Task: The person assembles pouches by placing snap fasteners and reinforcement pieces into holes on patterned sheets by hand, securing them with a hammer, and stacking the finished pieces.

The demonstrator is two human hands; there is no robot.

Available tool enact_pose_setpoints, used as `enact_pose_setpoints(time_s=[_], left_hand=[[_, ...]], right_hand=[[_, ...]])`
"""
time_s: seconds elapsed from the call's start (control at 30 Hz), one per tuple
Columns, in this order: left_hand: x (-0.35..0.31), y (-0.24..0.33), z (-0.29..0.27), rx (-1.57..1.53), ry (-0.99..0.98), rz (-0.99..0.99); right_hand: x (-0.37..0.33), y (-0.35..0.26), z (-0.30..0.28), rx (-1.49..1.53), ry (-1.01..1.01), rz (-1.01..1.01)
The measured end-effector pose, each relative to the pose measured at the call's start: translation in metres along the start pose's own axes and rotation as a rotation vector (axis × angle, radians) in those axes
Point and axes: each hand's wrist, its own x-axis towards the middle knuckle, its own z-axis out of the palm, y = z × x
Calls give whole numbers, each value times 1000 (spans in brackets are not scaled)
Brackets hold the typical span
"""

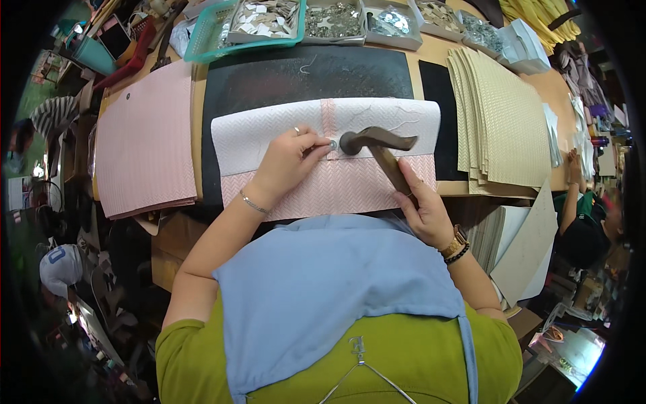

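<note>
A woven-textured panel, white above and pink below with a pink strip up its middle, lies in front of me over a black mat. My left hand pinches a small round metal piece at its fingertips, against the panel by the pink strip. In my right hand is the handle of a hammer with a curved, worn metal head. The hammer's round face is just right of the metal piece and my left fingertips; whether it touches the panel I cannot tell.
Pink sheets are stacked at the left, cream sheets at the right. Along the back stand a teal basket and several boxes of small metal parts. Loose threads lie on the panel. Another person is at the far right.
</note>
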Motion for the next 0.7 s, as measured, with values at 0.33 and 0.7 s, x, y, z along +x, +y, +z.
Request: enact_pose_setpoints(time_s=[0.33,0.7], left_hand=[[-4,-6,2,-13,13,7],[-2,-4,-1,38,17,35]], right_hand=[[15,-11,8,-3,45,-95],[21,-17,4,-117,43,-152]])
